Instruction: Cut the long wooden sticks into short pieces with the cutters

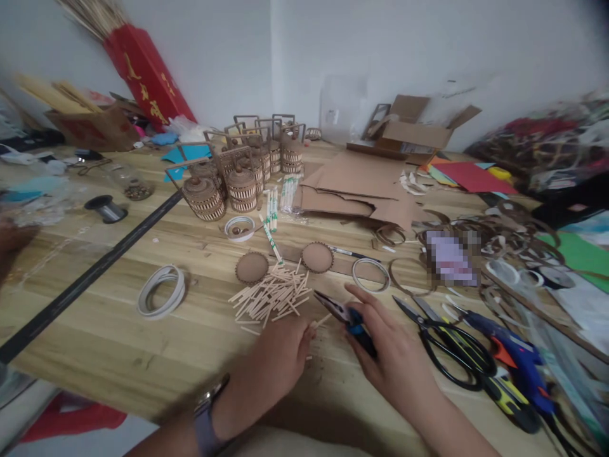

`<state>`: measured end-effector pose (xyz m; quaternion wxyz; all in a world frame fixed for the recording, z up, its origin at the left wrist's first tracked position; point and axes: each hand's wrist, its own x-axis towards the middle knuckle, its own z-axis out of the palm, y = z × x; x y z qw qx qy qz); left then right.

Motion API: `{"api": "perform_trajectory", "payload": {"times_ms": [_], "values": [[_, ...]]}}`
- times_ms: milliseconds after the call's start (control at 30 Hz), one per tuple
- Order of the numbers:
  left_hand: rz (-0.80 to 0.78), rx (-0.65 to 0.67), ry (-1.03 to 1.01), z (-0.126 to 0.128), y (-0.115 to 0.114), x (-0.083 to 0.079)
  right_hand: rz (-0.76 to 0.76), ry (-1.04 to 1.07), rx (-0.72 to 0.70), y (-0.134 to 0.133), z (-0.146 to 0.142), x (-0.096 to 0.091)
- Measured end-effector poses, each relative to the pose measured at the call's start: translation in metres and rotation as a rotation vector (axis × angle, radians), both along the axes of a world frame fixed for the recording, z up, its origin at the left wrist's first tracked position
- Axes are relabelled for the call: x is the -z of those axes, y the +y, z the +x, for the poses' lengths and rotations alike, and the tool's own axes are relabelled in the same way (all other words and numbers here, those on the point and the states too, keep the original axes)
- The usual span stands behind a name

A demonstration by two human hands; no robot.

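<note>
My left hand [283,349], with a watch on its wrist, pinches a short thin wooden stick [324,319] between thumb and fingers. My right hand [387,339] is wrapped round pliers [354,320] with blue and black handles, their jaws pointing left just above the stick. Just beyond my left hand is a loose pile of cut wooden sticks [271,295]. Two round brown discs with ridged rims, a left disc [252,267] and a right disc [318,257], lie behind the pile. Paper-wrapped chopsticks [271,238] lie farther back.
Scissors [447,346], a utility knife [509,397] and a blue glue gun [516,355] lie at right. Several small woven baskets [242,189] with tall handles stand behind, near torn cardboard [352,174]. A white tape roll [162,292] lies at left; another person's blurred hand [14,241] shows at the left edge.
</note>
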<state>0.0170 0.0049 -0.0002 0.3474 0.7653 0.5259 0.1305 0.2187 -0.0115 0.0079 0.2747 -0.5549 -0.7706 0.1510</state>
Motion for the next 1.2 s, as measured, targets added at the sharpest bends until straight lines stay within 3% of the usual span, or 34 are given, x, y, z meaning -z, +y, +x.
{"api": "perform_trajectory", "payload": {"times_ms": [167, 333, 500, 567, 667, 733, 833, 967, 1200], "values": [[0.188, 0.037, 0.229, 0.008, -0.005, -0.002, -0.071, -0.199, 0.103, 0.010, -0.021, 0.015], [0.119, 0.068, 0.398, 0.015, 0.005, -0.009, -0.129, -0.337, 0.194, 0.016, -0.029, 0.021], [0.091, 0.011, 0.413, 0.022, 0.008, -0.002, -0.154, -0.442, 0.238, 0.019, -0.040, 0.020], [0.088, -0.051, 0.326, 0.017, 0.009, 0.002, -0.145, -0.416, 0.236, 0.022, -0.038, 0.020], [0.002, -0.032, -0.041, 0.000, 0.014, 0.005, -0.219, -0.176, 0.201, 0.025, -0.023, 0.014], [-0.267, 0.033, -0.333, -0.010, 0.018, 0.004, -0.302, -0.003, 0.169, 0.026, -0.010, 0.005], [-0.578, -0.051, -0.612, -0.014, 0.022, 0.001, -0.380, 0.110, 0.056, 0.022, 0.000, -0.012], [-0.724, -0.052, -0.678, 0.000, 0.021, 0.001, -0.421, 0.157, -0.073, 0.012, -0.011, -0.022], [-0.778, 0.048, -0.765, 0.007, 0.015, 0.008, -0.429, 0.217, -0.149, 0.009, -0.020, -0.015]]}}
